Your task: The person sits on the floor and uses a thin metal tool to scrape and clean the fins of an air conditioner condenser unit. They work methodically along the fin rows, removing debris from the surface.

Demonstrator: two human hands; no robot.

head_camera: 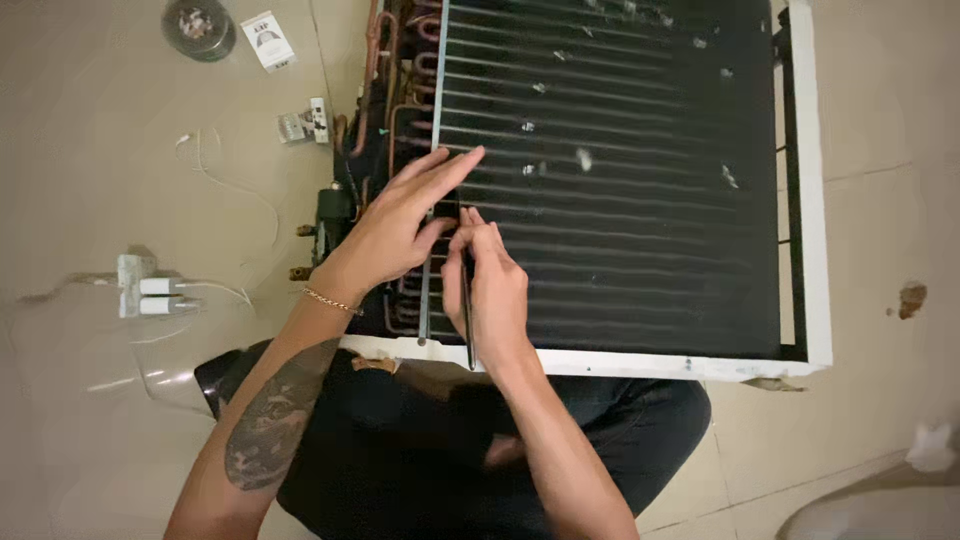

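Note:
A dark finned condenser coil [630,190] in a white metal frame [810,200] lies on the tiled floor in front of my knees. My left hand [395,230] rests flat on its left edge, fingers stretched over the fins beside the copper tubing [385,60]. My right hand [490,285] grips a thin dark tool [468,320] like a pen, its tip pressed against the fins just under my left fingers. A thin chain bracelet [330,300] sits on my left wrist.
On the floor to the left lie a white power strip [145,290] with plugs and thin white cables [235,185], a small metal bracket [305,122], a white card [268,40] and a round grey tin [198,27]. A white object [935,445] sits at the lower right.

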